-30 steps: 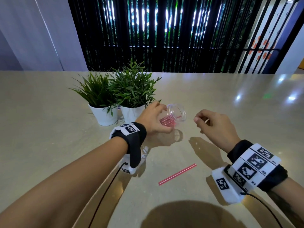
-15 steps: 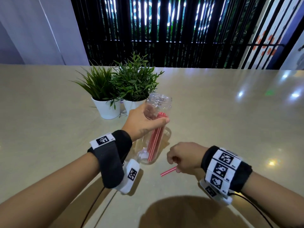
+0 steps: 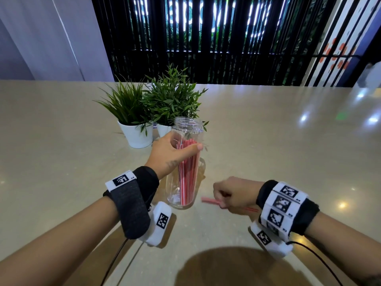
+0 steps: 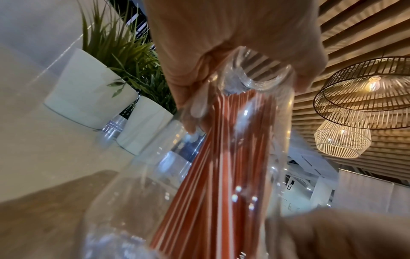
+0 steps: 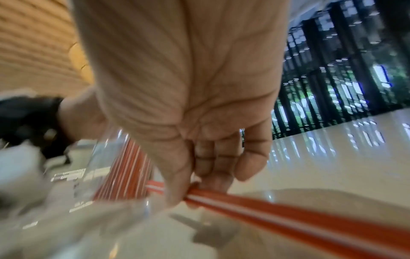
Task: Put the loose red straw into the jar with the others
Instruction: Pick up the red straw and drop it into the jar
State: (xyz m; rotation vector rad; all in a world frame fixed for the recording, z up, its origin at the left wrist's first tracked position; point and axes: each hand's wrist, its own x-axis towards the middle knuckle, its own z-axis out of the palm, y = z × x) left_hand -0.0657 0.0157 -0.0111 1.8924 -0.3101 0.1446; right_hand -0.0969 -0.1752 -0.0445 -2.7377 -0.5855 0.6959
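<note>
My left hand grips the upright clear jar of red straws on the counter. My right hand pinches the loose red straw just beside the jar's base — blurred, its middle hidden under my fingers.
</note>
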